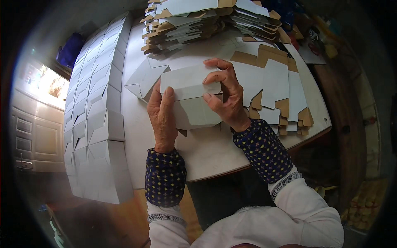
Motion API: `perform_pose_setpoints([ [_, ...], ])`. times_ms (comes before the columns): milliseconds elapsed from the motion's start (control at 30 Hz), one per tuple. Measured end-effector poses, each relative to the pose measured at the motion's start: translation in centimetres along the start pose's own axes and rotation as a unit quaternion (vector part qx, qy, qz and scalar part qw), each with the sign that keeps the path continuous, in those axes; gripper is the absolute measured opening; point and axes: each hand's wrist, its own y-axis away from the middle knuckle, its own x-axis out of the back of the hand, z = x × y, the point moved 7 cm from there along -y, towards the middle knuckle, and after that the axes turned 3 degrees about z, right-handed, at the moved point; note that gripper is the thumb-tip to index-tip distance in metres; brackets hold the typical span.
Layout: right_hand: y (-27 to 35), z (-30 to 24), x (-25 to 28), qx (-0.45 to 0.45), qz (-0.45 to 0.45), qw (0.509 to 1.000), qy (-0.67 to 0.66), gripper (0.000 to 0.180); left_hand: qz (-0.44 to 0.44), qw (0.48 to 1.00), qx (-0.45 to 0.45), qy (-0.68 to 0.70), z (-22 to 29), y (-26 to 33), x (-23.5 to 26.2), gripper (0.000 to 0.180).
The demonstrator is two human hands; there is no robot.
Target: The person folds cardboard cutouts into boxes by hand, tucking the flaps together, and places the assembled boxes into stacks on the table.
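Between my two hands is a white cardboard box (196, 109), held just above the table near its front edge. My left hand (162, 115) grips the box's left end, thumb lying along the front edge of its upper panel. At the right end, my right hand (228, 93) has its fingers bent over the top panel and its thumb against the corner; part of that end is hidden by the fingers. Just behind my left hand, another folded white box (147, 77) rests on the table. Flat unfolded cartons (275, 84), white with brown inner sides, lie overlapping beside my right hand.
Rows of folded white boxes (97, 87) are stacked along the table's left side. A tall pile of flattened cartons (186, 27) stands at the back of the white table (215, 155). Beyond the left stack is a panelled door (39, 132); a dark blue item (70, 49) sits behind it.
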Motion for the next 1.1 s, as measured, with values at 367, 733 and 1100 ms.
perform_pose_setpoints([
  [367,-0.3,-0.1,0.2,-0.015,0.017,1.000,0.015,0.026,-0.066,0.997,-0.037,0.014,0.8,-0.1,-0.9,0.071],
  [733,0.1,0.6,0.4,-0.047,0.013,0.999,-0.017,0.020,-0.033,0.997,-0.046,-0.050,0.1,-0.3,-0.5,0.081],
  [1100,-0.2,0.3,-0.8,-0.023,-0.022,1.000,0.002,0.052,0.024,0.998,-0.064,0.002,2.4,-0.2,-0.6,0.072],
])
